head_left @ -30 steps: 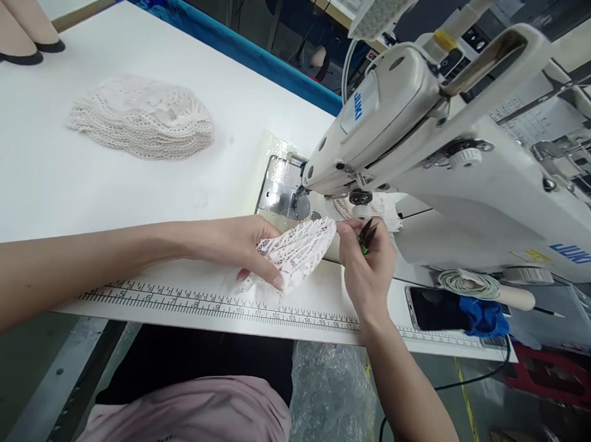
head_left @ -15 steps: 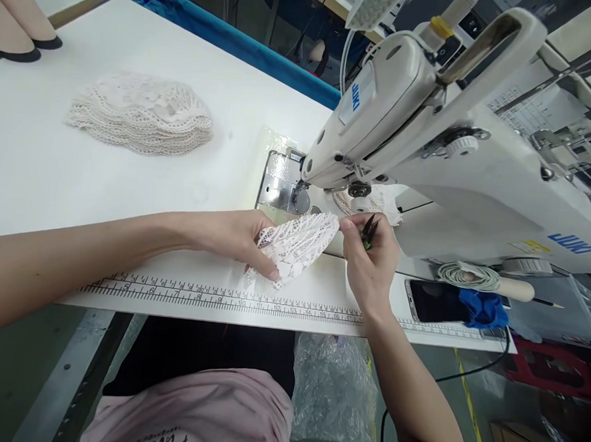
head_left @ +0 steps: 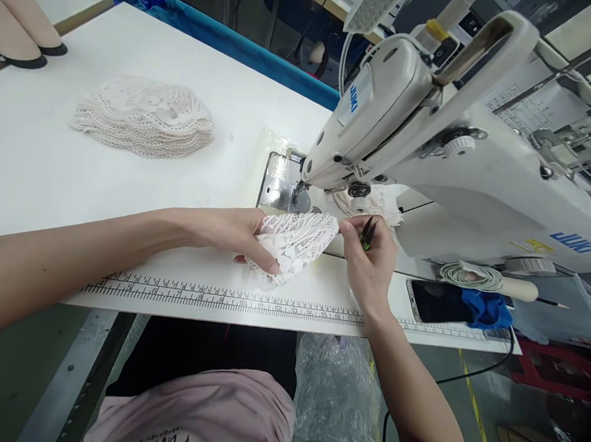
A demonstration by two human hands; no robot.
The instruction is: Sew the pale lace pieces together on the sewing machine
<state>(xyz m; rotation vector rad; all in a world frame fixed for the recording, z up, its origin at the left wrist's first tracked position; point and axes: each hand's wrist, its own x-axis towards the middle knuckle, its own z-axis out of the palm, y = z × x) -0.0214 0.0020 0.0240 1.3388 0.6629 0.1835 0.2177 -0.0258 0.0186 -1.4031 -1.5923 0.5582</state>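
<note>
A white lace piece (head_left: pixel 299 244) is held just in front of the sewing machine's needle plate (head_left: pixel 278 183). My left hand (head_left: pixel 247 238) grips its left end, thumb on top and fingers underneath. At the piece's right tip, my right hand (head_left: pixel 371 255) pinches the edge between thumb and finger. Small thread snips (head_left: pixel 367 235) with dark blades and a bit of green are tucked in the same right hand, blades pointing up. Behind that hand, more lace (head_left: pixel 377 202) lies partly hidden under the machine arm.
The white sewing machine (head_left: pixel 407 114) fills the right side. A stack of lace pieces (head_left: pixel 146 118) lies on the table at left. A ruler tape (head_left: pixel 220 301) runs along the front edge. A phone (head_left: pixel 435 301), blue cloth (head_left: pixel 488 309) and coiled cord (head_left: pixel 472 276) sit at right.
My left hand has shifted slightly and the lace is spread a little wider and flatter. My right hand keeps its pinch at the tip.
</note>
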